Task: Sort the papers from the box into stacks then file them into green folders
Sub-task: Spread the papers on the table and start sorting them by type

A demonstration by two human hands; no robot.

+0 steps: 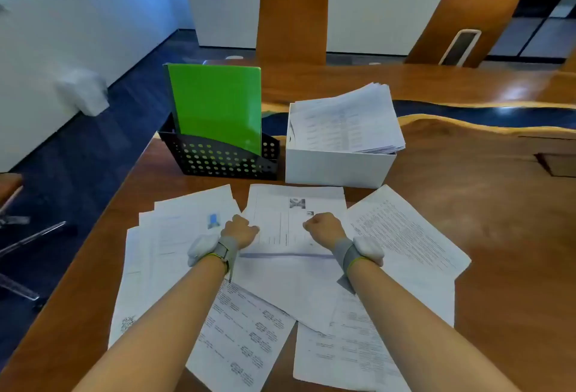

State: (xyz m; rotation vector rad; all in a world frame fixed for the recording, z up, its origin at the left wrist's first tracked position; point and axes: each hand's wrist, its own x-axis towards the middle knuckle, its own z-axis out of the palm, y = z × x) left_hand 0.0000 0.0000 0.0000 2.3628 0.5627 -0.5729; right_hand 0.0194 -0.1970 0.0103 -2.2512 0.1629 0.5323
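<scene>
My left hand (240,231) and my right hand (322,229) are both curled into fists just above the middle sheet (288,235), one near each side edge. I see nothing held in either fist. Loose printed papers lie spread in front of me: a left pile (174,235), a right pile (405,235) and two lower sheets (243,338) (346,348). A white box (336,167) behind them holds a thick heap of papers (346,120). Green folders (218,105) stand upright in a black perforated file holder (218,161) to the left of the box.
The wooden table (483,204) has a dark blue inlay running across its far part and a recessed hatch (558,164) at the right. The table's left edge runs close to the left pile. Orange chairs (293,17) stand beyond the far side.
</scene>
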